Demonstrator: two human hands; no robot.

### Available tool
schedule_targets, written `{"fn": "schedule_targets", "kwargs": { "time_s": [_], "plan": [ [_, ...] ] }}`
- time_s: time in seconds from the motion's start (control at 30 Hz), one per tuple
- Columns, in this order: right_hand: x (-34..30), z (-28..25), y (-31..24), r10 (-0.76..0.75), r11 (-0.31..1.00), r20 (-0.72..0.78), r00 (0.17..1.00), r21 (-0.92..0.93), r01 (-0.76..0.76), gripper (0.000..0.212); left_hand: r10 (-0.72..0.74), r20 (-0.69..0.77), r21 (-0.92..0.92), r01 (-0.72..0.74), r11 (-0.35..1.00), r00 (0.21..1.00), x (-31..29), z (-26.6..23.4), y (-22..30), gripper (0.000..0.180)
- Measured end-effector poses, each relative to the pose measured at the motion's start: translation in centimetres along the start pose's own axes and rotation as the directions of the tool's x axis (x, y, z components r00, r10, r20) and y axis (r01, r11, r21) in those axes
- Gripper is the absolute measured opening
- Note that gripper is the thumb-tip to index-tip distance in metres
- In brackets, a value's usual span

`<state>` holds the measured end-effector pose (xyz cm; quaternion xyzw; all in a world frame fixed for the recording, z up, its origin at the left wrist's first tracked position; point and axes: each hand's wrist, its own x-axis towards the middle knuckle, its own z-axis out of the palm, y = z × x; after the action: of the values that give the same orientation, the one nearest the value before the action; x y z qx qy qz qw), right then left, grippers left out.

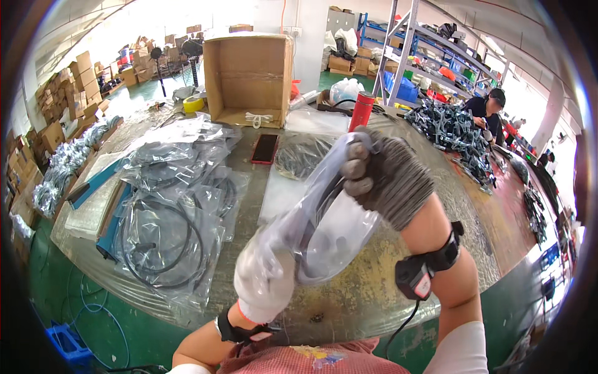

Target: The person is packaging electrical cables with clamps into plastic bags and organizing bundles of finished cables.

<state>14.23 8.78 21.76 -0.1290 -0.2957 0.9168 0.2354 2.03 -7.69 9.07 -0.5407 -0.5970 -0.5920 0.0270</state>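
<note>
A clear plastic bag (333, 240) with a dark looped cable (319, 209) in it stretches between my two hands above the table. My left hand (265, 277), in a white glove, is closed on the bag's lower left end. Clear film lies over that glove, so its fingers are partly hidden. The dark grey glove of my right hand (389, 177) has its fingers curled round the upper end of the bag, near the cable. At the left lie several bagged black cables (165, 240) in a loose pile. Another bagged cable coil (302, 156) rests beyond my hands, on flat clear bags (277, 196).
A cardboard box (246, 78) stands open-sided at the table's back, with a phone (265, 149) before it. Blue-handled tools or bars (112, 218) lie left. A red bottle (361, 112) stands behind my right hand. Farther right, a person (489, 112) works by heaped dark parts (448, 131).
</note>
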Motion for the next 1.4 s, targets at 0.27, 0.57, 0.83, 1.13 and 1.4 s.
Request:
{"fn": "schedule_targets", "kwargs": {
  "time_s": [0.27, 0.57, 0.83, 1.13, 1.4],
  "plan": [
    [-3.1, -10.0, -1.4, -0.489, 0.728, -0.266, 0.831, -0.648, 0.222, 0.035, 0.228, 0.164, 0.775, -0.268, 0.572, 0.96, 6.6, -5.9, -3.1, 0.059],
    [-20.1, -30.2, 6.8, -0.776, 0.543, -0.52, 0.358, -0.839, -0.042, 0.037, 0.637, -0.002, 0.875, -0.308, 0.375, 0.771, 27.4, -20.7, -4.7, 0.031],
    [-23.4, -29.3, 17.4, -0.827, -0.447, 0.113, 0.55, -0.726, -0.523, 0.019, -0.384, 0.354, 0.934, -0.302, 0.19, 0.853, 22.4, -15.6, -24.7, 0.03],
    [-20.9, -23.3, 18.1, -0.872, -0.331, 0.104, 0.479, -0.845, -0.419, 0.019, 0.068, 0.379, 0.823, -0.369, 0.431, 0.923, 17.8, -13.6, -27.1, 0.039],
    [-23.1, -24.1, 18.2, -0.849, -0.409, 0.145, 0.508, -0.788, -0.459, 0.013, -0.016, 0.907, 0.278, -0.569, 0.774, 0.421, 8.5, -1.2, -13.4, 0.036]
  ]
}}
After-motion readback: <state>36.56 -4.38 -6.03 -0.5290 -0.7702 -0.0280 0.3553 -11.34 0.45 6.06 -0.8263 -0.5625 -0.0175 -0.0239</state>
